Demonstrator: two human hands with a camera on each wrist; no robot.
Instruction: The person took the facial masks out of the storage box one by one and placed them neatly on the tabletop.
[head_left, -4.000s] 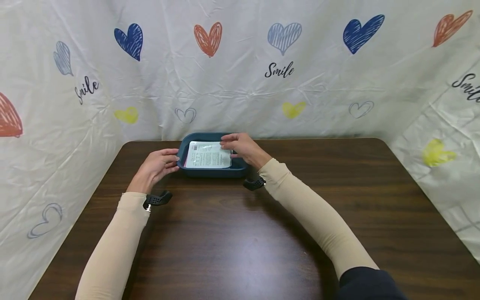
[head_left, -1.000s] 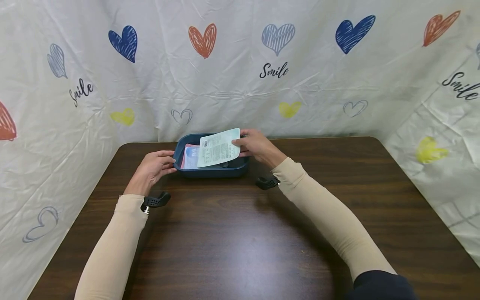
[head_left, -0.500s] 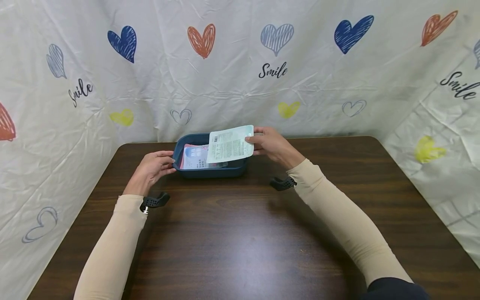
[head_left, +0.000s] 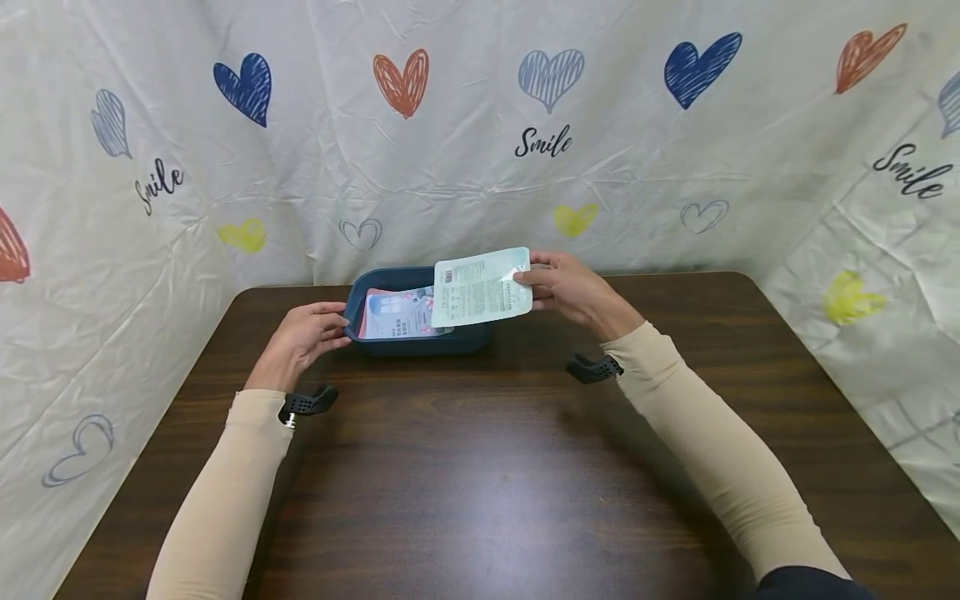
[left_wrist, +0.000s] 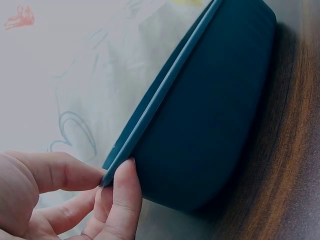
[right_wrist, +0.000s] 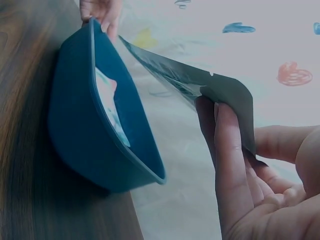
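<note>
Clearly, right hand gripping greenish packet, left hand pinching blue tray by rim

Left arm extended, left grip pinching; right arm slanted inward, right grip pinching.

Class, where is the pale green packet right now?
In the head view, the pale green packet is pinched in the right hand, partly hiding the right end of the dark blue bin.
</note>
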